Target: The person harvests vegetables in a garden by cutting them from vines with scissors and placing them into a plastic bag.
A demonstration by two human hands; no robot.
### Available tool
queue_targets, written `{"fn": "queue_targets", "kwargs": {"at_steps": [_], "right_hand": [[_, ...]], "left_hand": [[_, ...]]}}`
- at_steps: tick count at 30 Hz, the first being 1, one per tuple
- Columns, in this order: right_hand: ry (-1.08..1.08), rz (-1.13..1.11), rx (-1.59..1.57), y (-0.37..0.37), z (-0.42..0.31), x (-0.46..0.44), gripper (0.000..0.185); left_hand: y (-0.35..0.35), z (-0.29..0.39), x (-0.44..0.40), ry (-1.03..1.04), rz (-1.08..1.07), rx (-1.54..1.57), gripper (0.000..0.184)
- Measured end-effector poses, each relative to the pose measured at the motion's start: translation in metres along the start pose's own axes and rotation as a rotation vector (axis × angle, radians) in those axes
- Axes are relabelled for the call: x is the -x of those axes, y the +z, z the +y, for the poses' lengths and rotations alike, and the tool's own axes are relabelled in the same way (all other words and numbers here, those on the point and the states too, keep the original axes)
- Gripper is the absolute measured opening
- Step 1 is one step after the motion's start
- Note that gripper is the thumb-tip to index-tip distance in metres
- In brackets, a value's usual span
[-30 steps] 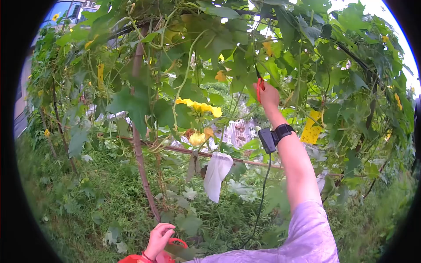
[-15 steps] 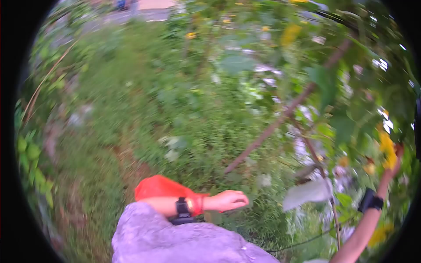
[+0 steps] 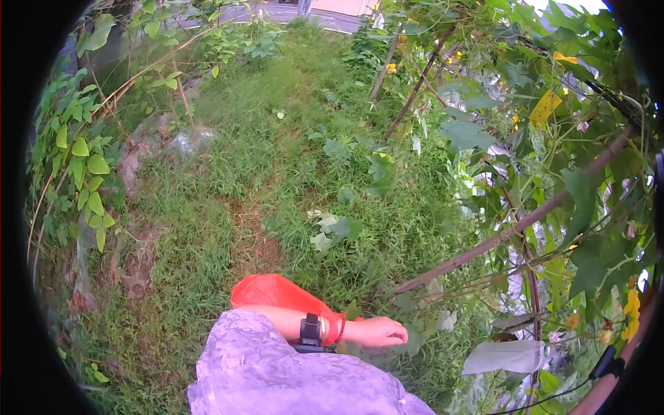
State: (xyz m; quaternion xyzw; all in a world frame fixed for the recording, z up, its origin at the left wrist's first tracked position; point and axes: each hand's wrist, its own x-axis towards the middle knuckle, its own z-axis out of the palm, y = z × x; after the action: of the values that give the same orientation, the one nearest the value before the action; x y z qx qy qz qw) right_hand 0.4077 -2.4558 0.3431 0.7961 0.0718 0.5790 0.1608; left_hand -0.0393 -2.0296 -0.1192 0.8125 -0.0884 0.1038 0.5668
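My left hand (image 3: 379, 332) is held in front of my body with its fingers curled inward; what may lie inside them is hidden. A red plastic bag (image 3: 273, 290) hangs by its handles around that wrist, beside a black strap (image 3: 310, 328) and a red beaded bracelet (image 3: 341, 328). My right arm (image 3: 609, 387), with a black band on the wrist, reaches up along the right edge among the vines. Close to the right hand is a yellow flower (image 3: 630, 315). That hand lies in the dark rim of the view, so its fingers cannot be made out.
A slanting wooden pole (image 3: 512, 232) crosses the leafy vines on the right. A whitish bag (image 3: 503, 357) hangs below it. Grass and weeds (image 3: 290, 173) cover the ground ahead, with leafy stems (image 3: 90, 173) at left. Farther off is a paved road (image 3: 242, 14).
The view has turned to the left, so the vines and pole sit farther right. My right hand has slid into the dark right edge. My left hand stays curled with the red bag on its wrist.
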Motion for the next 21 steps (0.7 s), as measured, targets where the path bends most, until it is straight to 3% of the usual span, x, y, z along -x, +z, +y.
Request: {"fn": "queue_targets", "kwargs": {"at_steps": [6,8,13,15,16,17,18,20,21], "right_hand": [[-0.047,0.045,-0.043,-0.012,-0.004,-0.001,0.038],[-0.064,0.06,-0.071,-0.015,-0.011,0.002,0.036],[-0.083,0.116,-0.225,-0.026,-0.023,0.021,0.034],[-0.108,0.183,-0.334,-0.047,-0.047,0.035,0.033],[-0.138,0.343,-0.328,-0.071,-0.06,0.046,0.025],[-0.129,0.327,-0.308,-0.06,-0.053,0.058,0.025],[-0.007,0.242,-0.389,-0.041,-0.041,0.069,0.027],[0.25,0.07,-0.514,-0.017,-0.009,0.104,0.047],[0.395,0.141,-0.512,-0.061,-0.035,0.118,0.041]], "left_hand": [[0.006,0.009,-0.004,-0.053,-0.058,0.013,0.018],[0.012,0.004,-0.007,0.048,-0.094,-0.033,0.019],[0.013,0.021,-0.006,0.051,-0.072,-0.041,0.017],[0.011,0.019,-0.002,0.052,-0.089,-0.051,0.017],[0.009,0.014,-0.001,0.022,-0.103,-0.085,0.018],[0.009,0.008,0.0,-0.008,-0.117,-0.119,0.019],[0.008,0.008,0.001,0.071,-0.056,-0.135,0.019],[0.001,0.02,0.002,-0.085,-0.13,-0.03,0.018],[0.005,0.016,0.0,-0.071,-0.141,-0.033,0.017]]}}
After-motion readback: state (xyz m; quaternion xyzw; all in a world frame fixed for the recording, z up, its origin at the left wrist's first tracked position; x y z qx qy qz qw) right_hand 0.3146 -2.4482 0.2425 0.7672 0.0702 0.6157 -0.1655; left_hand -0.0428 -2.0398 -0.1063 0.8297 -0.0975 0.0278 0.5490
